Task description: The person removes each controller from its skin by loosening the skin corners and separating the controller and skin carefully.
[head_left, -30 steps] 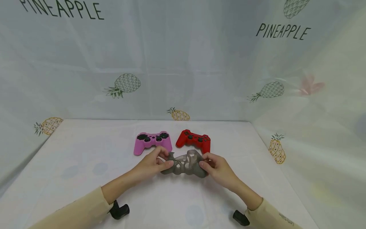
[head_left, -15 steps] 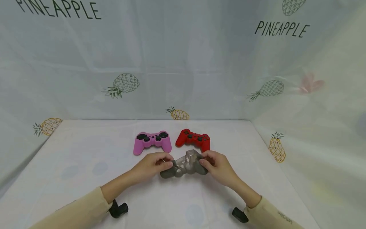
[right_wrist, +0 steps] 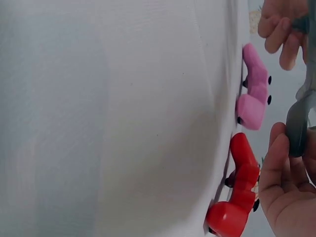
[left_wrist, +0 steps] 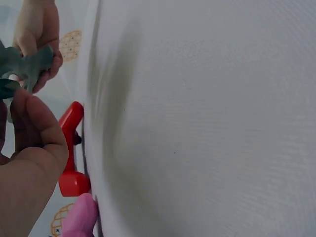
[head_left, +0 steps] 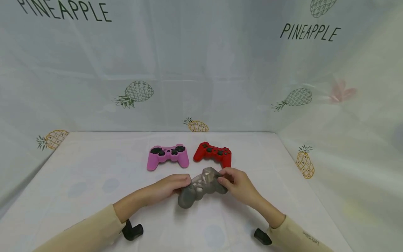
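A grey, see-through silicone controller cover (head_left: 206, 183) is held up between both hands over the table, tilted with its left grip lower. My left hand (head_left: 171, 185) pinches its upper left edge, thumb on top; in the left wrist view the fingertips of the left hand (left_wrist: 37, 123) close on the thin edge. At the other end my right hand (head_left: 240, 183) pinches the right grip between thumb and fingers, also seen on the cover (right_wrist: 297, 126) in the right wrist view. Openings show in the cover's face. Parts of the left fingers are hidden behind it.
Behind the hands lie a pink game controller (head_left: 168, 154) on the left and a red game controller (head_left: 214, 153) on the right, close to the right fingers. White cloth covers the table (head_left: 94, 168); a pineapple-print curtain (head_left: 201, 70) hangs behind and at the sides.
The cover's left grip has swung down and toward me, and it looks smoother. My left hand has shifted its hold to the upper left edge; the right hand has barely moved.
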`<state>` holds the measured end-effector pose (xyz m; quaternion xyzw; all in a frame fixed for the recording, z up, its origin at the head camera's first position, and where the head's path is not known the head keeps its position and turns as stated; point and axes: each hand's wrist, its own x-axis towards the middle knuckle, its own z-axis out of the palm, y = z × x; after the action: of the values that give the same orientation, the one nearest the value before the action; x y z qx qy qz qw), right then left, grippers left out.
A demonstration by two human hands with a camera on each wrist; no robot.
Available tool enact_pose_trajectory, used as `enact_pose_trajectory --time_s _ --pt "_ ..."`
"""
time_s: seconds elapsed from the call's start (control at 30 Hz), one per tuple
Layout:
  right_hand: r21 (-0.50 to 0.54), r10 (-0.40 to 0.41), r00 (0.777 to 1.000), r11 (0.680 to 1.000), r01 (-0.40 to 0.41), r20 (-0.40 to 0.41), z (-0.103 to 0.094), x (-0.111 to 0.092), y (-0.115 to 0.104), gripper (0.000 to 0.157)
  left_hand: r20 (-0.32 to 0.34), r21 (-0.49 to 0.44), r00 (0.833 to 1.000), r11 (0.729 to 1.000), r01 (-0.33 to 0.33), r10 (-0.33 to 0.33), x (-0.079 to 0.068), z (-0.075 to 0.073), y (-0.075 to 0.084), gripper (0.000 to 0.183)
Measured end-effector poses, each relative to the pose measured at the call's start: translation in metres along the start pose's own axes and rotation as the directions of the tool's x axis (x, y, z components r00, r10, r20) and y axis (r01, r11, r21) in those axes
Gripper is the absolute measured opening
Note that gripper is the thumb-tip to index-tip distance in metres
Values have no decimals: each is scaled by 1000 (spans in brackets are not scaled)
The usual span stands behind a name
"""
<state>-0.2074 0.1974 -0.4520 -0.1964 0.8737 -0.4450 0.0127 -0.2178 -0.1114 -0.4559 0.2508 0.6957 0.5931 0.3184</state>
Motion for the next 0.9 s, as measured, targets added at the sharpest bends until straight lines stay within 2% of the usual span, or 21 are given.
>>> enact_pose_trajectory --time_s 0.23,0.4,0.47,0.7,0.8,0.9 --pt "18 62 998 998 -62 -19 -1 -1 0 8 -125 71 992 997 12 -3 -3 -4 -5 28" --pt "92 143 990 986 -142 -8 -3 -3 -5 11 -214 -22 975 998 54 -57 -1 -4 -8 28" --pt "134 164 986 977 -164 10 -4 -4 -6 13 -231 -59 970 996 66 -78 1 -3 -8 29" --pt "240 211 974 944 -226 85 -6 -7 -5 14 -260 -69 960 993 91 -106 1 -1 -8 46" --pt "251 211 974 942 -224 79 -7 -8 -4 15 -280 -70 955 994 84 -100 0 0 -8 53" --pt "249 203 978 945 -211 55 -9 -9 -2 16 -326 -67 941 995 68 -86 0 1 -7 50"
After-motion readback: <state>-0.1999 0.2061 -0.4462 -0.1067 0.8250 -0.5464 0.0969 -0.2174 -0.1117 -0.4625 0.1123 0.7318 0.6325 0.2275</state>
